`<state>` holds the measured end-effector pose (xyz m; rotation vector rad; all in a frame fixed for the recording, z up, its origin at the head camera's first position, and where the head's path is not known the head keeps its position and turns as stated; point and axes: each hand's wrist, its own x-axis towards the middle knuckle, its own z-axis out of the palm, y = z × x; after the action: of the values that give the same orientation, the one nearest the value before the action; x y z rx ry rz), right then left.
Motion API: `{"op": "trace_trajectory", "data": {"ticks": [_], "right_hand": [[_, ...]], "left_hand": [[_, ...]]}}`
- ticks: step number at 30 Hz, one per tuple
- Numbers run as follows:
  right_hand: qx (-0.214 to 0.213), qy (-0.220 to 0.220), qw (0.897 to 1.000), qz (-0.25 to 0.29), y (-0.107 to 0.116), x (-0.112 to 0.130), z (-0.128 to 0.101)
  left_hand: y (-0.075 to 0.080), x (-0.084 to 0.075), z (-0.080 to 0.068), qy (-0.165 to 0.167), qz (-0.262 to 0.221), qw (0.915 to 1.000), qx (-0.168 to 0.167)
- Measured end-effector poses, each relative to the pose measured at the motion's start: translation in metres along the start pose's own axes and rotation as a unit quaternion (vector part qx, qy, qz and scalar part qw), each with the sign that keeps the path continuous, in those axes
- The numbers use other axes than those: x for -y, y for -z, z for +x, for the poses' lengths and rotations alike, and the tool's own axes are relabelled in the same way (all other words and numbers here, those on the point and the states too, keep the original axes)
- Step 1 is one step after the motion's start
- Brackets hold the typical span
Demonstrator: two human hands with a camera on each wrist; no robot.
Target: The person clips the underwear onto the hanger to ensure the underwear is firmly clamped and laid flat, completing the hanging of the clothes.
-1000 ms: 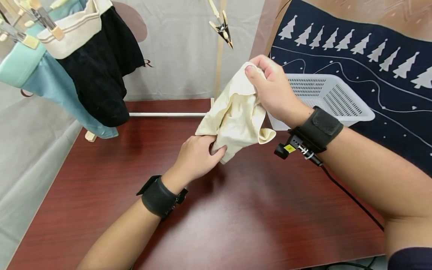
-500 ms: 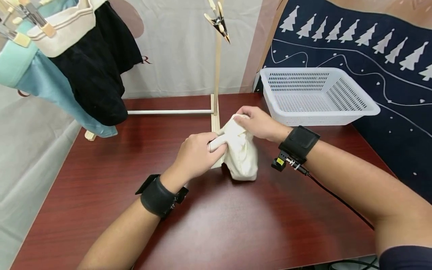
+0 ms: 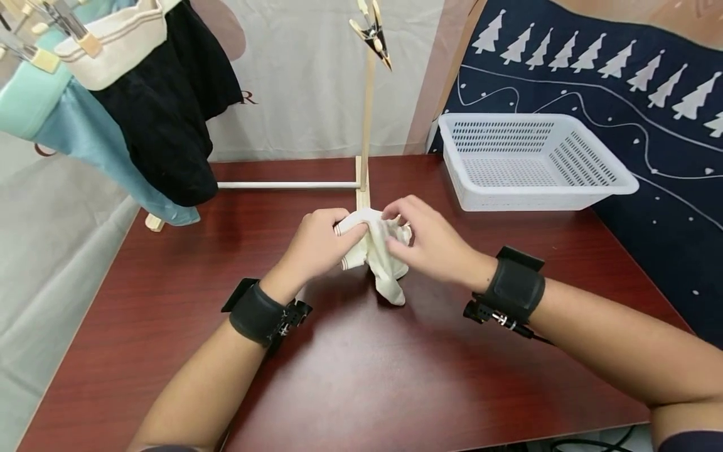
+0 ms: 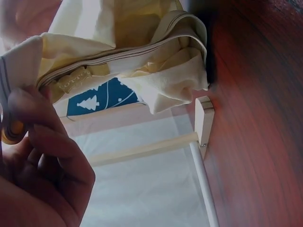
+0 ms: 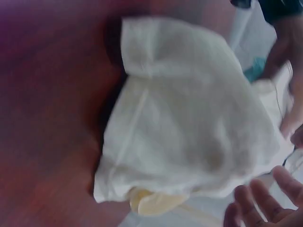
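A crumpled cream cloth garment (image 3: 388,267) with stitched lines along its hem hangs over the table, its lower end at or close to the wood. My left hand (image 3: 322,246) pinches its hem at the left; the left wrist view shows the thumb and fingers on the folded edge (image 4: 21,66). On the other side, my right hand (image 3: 435,242) is beside the cloth with its fingers slightly bent and spread. In the right wrist view the fingers (image 5: 260,198) lie just off the fabric (image 5: 189,118), gripping nothing. The garment's exact kind cannot be made out.
A wooden stand post (image 3: 367,119) rises behind the cloth, a white bar (image 3: 288,185) at its foot. Above hangs a clothespin (image 3: 375,37). Black (image 3: 169,113) and blue garments (image 3: 107,144) hang clipped at upper left. A white basket (image 3: 536,198) stands at back right.
The cream garment has come down from in front of the basket to low over the table. My right hand has descended with it and loosened from the cloth; the left still pinches the hem.
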<state>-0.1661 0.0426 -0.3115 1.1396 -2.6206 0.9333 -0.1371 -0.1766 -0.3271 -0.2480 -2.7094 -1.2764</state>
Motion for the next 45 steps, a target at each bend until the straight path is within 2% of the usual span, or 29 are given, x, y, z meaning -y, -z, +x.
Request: {"op": "trace_trajectory", "data": {"ticks": [3, 7, 13, 17, 21, 26, 30, 34, 40, 45], "right_hand": [[0.026, -0.001, 1.0, -0.011, -0.008, 0.004, -0.008], [0.037, 0.005, 0.999, -0.017, -0.015, 0.003, -0.014], [0.04, 0.022, 0.999, -0.026, -0.018, 0.0, -0.02], [0.019, 0.029, 0.999, -0.034, -0.016, -0.001, -0.019], [-0.006, 0.022, 1.0, -0.019, -0.008, -0.002, -0.014], [-0.008, -0.006, 1.0, 0.0, 0.009, 0.001, -0.006], [-0.006, -0.003, 1.0, -0.005, 0.025, 0.005, 0.006], [-0.011, 0.007, 1.0, -0.021, 0.041, 0.009, 0.016], [-0.031, -0.002, 0.999, -0.041, 0.066, 0.012, 0.028], [-0.048, -0.022, 0.998, -0.036, 0.086, 0.004, 0.032]], "left_hand": [[0.0, 0.0, 0.001, 0.004, -0.011, 0.9998, 0.018], [-0.002, 0.0, 0.003, -0.002, -0.026, 0.9981, 0.055], [-0.003, -0.007, 0.006, -0.034, -0.065, 0.9904, 0.117], [-0.003, -0.012, 0.006, -0.059, -0.058, 0.9886, 0.126], [-0.006, -0.011, 0.004, -0.074, -0.032, 0.9898, 0.117], [-0.01, -0.01, 0.001, -0.082, 0.01, 0.9935, 0.078], [-0.013, -0.015, 0.004, -0.083, 0.052, 0.9933, 0.061], [-0.013, -0.025, 0.01, -0.083, 0.075, 0.9921, 0.057], [-0.005, -0.034, 0.017, -0.094, 0.114, 0.9883, 0.036], [0.01, -0.023, 0.018, -0.087, 0.133, 0.9865, 0.039]]}}
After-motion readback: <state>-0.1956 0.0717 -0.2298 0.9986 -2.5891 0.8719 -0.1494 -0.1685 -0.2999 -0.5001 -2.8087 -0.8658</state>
